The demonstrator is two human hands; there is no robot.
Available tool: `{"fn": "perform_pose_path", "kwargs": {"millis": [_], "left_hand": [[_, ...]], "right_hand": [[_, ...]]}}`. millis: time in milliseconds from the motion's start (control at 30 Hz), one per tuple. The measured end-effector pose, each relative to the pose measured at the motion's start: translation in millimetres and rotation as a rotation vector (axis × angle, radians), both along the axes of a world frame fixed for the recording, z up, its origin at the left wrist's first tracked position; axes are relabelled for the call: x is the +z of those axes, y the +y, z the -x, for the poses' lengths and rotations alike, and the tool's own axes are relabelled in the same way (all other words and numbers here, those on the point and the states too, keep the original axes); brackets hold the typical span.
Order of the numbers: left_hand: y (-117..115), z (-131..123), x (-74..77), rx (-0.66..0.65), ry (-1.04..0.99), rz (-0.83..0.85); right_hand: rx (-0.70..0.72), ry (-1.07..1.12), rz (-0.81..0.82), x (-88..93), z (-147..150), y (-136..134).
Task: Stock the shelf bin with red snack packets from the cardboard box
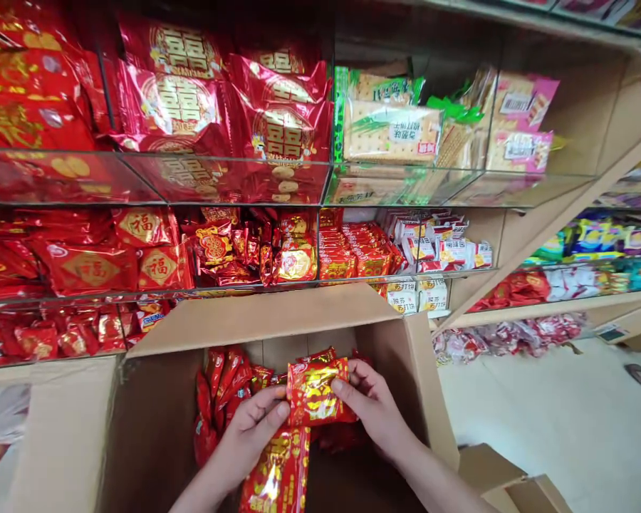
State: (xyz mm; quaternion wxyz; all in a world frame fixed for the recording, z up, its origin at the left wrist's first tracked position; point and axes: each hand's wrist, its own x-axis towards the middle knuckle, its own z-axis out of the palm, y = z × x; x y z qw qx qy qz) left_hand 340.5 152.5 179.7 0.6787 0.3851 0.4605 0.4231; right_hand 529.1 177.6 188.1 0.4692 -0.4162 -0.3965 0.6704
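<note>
Between my two hands is a red and gold snack packet (318,392), held over an open cardboard box (270,311). My left hand (251,427) pinches its left edge between thumb and fingers. The right edge is gripped by my right hand (377,406), thumb on the front and fingers behind. Just below my left hand, a larger red and gold packet (278,474) lies in the box. More red packets (227,381) are heaped along the box's far and left sides. My forearms hide part of the box's inside.
Glass-fronted shelves behind the box hold large red packets (179,100), wrapped crackers (389,132) and small red sweets (296,253). The box's flaps stand up against the lowest shelf. Another cardboard box (491,470) sits on the floor (507,399) at right.
</note>
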Motion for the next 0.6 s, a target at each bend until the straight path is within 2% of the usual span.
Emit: {"fn": "perform_pose_path", "kwargs": {"millis": [100,167,233,300,400,467,533,600], "left_hand": [[1,4,-4.3,0.065,0.028,-0.003],[2,7,-8.7,0.065,0.031,-0.013],[3,10,-14.4,0.066,0.062,-0.011],[4,13,-20.4,0.095,0.121,0.013],[8,15,-27.6,0.172,0.191,0.052],[10,16,-31.5,0.197,0.22,0.051],[12,15,-36.0,0.18,0.234,0.039],[13,16,-41.4,0.14,0.223,0.036]], "right_hand": [[-0.06,0.031,0.02,-5.3,1,-4],[-0.02,-0.019,-0.02,-3.1,-2,-8],[0.029,-0.095,-0.096,7.6,-10,-7],[-0.046,-0.121,-0.187,26.9,-23,5],[-0.314,-0.055,-0.265,63.7,-49,50],[-0.377,-0.077,-0.289,84.5,-62,94],[-0.357,-0.265,-0.335,97.6,-67,142],[-0.368,-0.59,-0.439,103.5,-63,188]]}}
